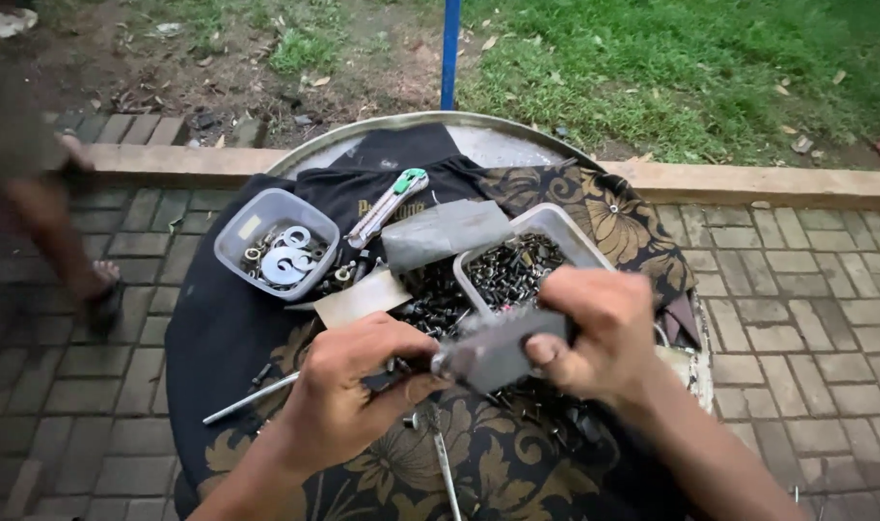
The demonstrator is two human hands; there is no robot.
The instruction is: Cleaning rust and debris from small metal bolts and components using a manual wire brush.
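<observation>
On the cloth-draped round surface at frame centre, a grey strip is gripped by both hands, left hand and right hand; even tension is best kept

2 bare forearms enter from bottom edge, converging at centre. Left hand: back facing camera, fingers curled closed, knuckles up. Right hand: fingers folded over, thumb pressed forward in pinch grip. Hands nearly touching.

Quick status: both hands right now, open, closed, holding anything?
Left hand: closed on one end of the flat grey rectangular piece.
Right hand: closed on its other end.
</observation>
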